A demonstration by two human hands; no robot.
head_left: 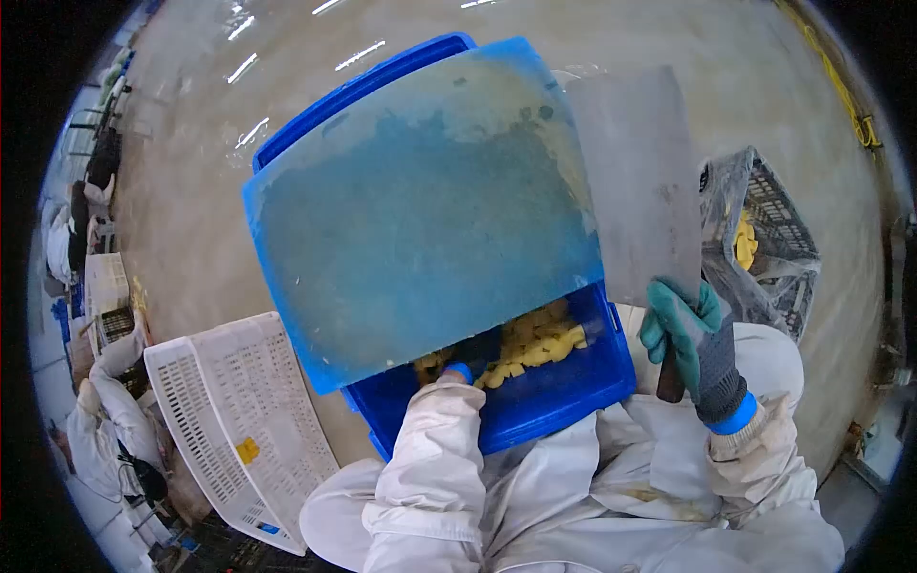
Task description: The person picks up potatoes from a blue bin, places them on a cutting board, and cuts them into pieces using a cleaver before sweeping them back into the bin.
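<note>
My right hand (690, 329), in a green and grey glove, is closed around the handle of a large cleaver (638, 172). Its broad grey blade points away from me, beside the right edge of a blue cutting board (430, 210). That board lies across a blue bin (554, 406), covering most of it. My left hand (483, 350) reaches into the bin beneath the board's near edge, close to yellow cut chunks (537, 353). Shadow and the board hide its fingers, so I cannot see what they hold.
A white perforated crate (239, 420) with a small yellow piece stands at the left. On the right, a dark crate lined with clear plastic (764, 253) holds yellow pieces. Other people in white clothing (105, 420) are at far left. The floor (191, 191) looks wet.
</note>
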